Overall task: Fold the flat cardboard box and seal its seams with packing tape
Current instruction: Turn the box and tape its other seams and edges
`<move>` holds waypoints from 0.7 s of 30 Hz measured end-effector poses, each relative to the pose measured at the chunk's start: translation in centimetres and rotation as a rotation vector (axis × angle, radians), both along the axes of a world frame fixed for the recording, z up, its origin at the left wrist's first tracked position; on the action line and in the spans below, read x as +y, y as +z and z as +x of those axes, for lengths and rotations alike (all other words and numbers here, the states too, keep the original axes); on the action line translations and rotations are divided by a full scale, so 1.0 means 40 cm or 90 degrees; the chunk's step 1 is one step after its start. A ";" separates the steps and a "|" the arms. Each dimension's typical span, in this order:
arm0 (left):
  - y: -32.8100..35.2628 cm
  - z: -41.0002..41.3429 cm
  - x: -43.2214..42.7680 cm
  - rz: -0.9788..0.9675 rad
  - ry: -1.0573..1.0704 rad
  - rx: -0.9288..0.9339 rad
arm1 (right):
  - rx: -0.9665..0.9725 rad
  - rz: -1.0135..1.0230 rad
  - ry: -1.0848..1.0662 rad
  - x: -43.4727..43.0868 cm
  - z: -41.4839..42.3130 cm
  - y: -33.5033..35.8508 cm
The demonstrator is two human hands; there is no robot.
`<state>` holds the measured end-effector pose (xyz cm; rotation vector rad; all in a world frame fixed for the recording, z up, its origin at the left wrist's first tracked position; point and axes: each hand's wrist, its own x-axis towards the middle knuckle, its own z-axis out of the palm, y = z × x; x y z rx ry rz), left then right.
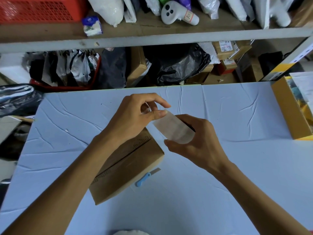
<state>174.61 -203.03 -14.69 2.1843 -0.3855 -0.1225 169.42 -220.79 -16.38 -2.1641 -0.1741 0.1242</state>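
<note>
Head view
Box state: the cardboard box [128, 167] is already folded up into a block and lies on the counter [220, 184], partly under the left forearm; its top flaps meet along a dark centre seam.
Seam: bare as far as I can see, with no gloss of tape on it, so the sealing looks not yet done.
Tape: the roll of packing tape [174, 129] is held in the air just above the box's far corner, not touching it.
Right hand [198, 143]: fingers closed around the roll, cradling it from below and the side.
Left hand [135, 114]: thumb and fingers pinched together on the loose tape end, lifting it off the roll.
Step in hand: judged to be freeing the tape end, ahead of laying a strip on the seam.
Left to do: tape the seam, cut the strip; the underside's state cannot be told.
Cutter: a small blue-handled blade [145, 178] lies on the counter, just beside the box's near edge.
Materials: matte brown corrugated board with sharp edges; translucent, cloudy glossy tape; pale blue creased sheet covering the counter.
</note>
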 end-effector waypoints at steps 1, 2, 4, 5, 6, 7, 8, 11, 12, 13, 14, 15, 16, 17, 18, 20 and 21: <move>-0.001 0.000 0.003 0.000 -0.002 -0.004 | 0.000 -0.002 -0.001 0.001 0.000 0.000; -0.001 0.001 0.005 0.001 0.000 -0.010 | 0.001 -0.001 -0.002 0.002 0.000 0.000; -0.002 0.003 0.009 0.003 0.007 -0.020 | 0.003 0.003 -0.006 0.004 0.000 0.000; -0.002 0.003 0.010 0.004 0.007 -0.020 | 0.003 0.004 -0.007 0.004 0.000 0.000; -0.001 0.005 0.012 0.007 0.004 -0.016 | 0.002 0.006 -0.005 0.005 0.001 0.001; 0.000 0.006 0.013 0.013 -0.002 -0.010 | -0.001 0.006 -0.001 0.006 0.001 0.001; 0.002 0.008 0.014 0.023 -0.008 -0.005 | -0.004 0.006 0.005 0.007 0.001 0.002; 0.000 0.016 0.016 0.045 -0.025 0.016 | -0.006 0.003 0.021 0.012 -0.001 0.006; -0.002 0.019 0.016 0.043 -0.025 0.024 | -0.008 -0.003 0.025 0.014 -0.001 0.007; -0.004 0.020 0.016 0.043 -0.023 0.028 | -0.013 -0.010 0.027 0.016 -0.001 0.008; -0.005 0.020 0.015 0.048 -0.023 0.029 | -0.017 -0.018 0.029 0.018 -0.002 0.009; -0.006 0.019 0.015 0.057 -0.025 0.025 | -0.020 -0.026 0.029 0.021 -0.002 0.010; -0.007 0.017 0.014 0.067 -0.030 0.021 | -0.022 -0.037 0.030 0.025 -0.002 0.011; -0.007 0.015 0.013 0.075 -0.035 0.015 | -0.023 -0.048 0.030 0.028 -0.001 0.012; -0.008 0.014 0.013 0.083 -0.040 0.008 | -0.016 -0.056 0.029 0.030 0.001 0.014; -0.011 0.012 0.011 0.105 -0.050 -0.012 | 0.015 -0.058 0.029 0.032 0.008 0.016; -0.015 0.012 0.010 0.118 -0.051 -0.021 | 0.026 -0.060 0.032 0.033 0.012 0.017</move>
